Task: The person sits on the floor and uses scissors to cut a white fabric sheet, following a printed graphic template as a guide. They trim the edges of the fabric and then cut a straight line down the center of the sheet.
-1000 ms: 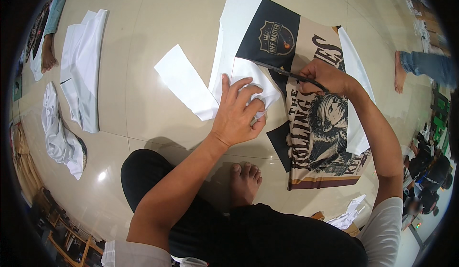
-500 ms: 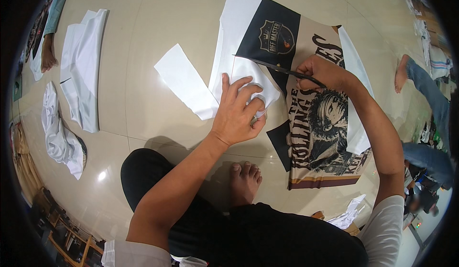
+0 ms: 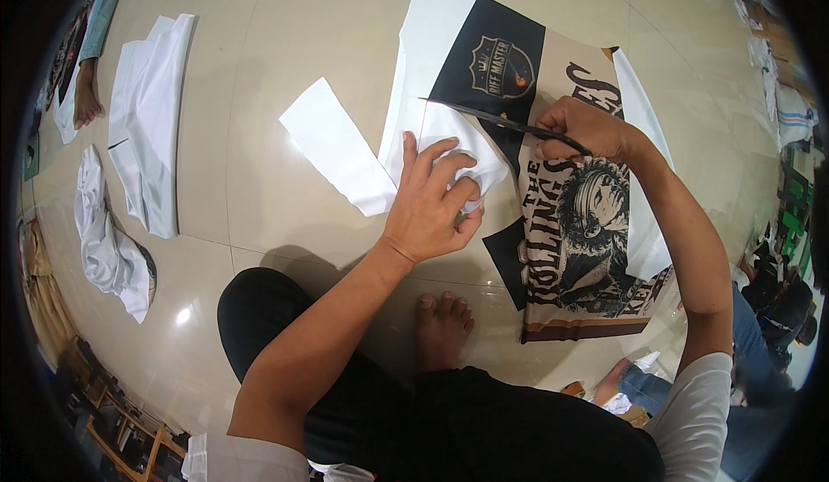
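Note:
My left hand [image 3: 436, 190] presses on white fabric [image 3: 449, 128] with fingers spread and bent. My right hand [image 3: 577, 130] grips black scissors [image 3: 496, 117], their long blades lying along the border between the white fabric and a black panel [image 3: 468, 37]. These belong to a printed cloth piece [image 3: 587, 240] in beige, with a large figure graphic, a crest and white backing [image 3: 643, 110]. A separate white strip [image 3: 328, 136] extends left from beneath the work, and a dark scrap [image 3: 503, 253] pokes out below it.
On the tiled floor [image 3: 242, 76] at left lie folded white cloth [image 3: 151, 128] and a crumpled white piece [image 3: 112, 240]. Another person's bare foot [image 3: 86, 98] is at upper left. A person in jeans [image 3: 643, 387] is at lower right. Assorted items [image 3: 794, 223] line the right side.
My right hand and scissors have shifted slightly up and left. The jeans-clad legs have moved from the upper right down to the lower right, behind my arm. My left hand has barely moved.

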A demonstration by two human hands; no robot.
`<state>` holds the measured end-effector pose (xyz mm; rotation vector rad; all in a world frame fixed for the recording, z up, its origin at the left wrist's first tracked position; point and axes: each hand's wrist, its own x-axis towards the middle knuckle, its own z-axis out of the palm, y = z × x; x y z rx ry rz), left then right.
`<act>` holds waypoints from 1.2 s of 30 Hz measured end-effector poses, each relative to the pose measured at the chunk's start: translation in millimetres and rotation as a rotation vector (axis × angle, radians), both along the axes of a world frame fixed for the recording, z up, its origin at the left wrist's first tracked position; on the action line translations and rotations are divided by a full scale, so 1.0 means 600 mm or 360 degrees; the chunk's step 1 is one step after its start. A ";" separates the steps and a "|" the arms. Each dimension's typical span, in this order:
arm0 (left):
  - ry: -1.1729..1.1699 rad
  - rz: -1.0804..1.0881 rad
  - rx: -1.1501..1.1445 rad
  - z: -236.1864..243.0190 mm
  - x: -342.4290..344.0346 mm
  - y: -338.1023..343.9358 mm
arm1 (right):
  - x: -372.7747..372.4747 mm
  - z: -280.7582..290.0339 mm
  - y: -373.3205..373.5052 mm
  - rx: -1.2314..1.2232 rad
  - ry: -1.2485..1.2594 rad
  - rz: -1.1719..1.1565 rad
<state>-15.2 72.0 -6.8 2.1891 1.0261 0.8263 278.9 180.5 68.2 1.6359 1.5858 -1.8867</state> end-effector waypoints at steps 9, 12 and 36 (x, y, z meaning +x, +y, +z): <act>-0.0008 0.0012 0.0000 0.002 0.001 0.000 | -0.001 -0.008 0.010 -0.0036 0.0025 0.0014; -0.0001 0.0011 -0.0004 0.003 0.001 0.000 | -0.001 -0.011 0.011 -0.0031 0.0004 0.0021; 0.0010 -0.0001 -0.0006 0.003 0.000 0.001 | -0.018 -0.006 0.028 -0.0018 0.0046 0.0021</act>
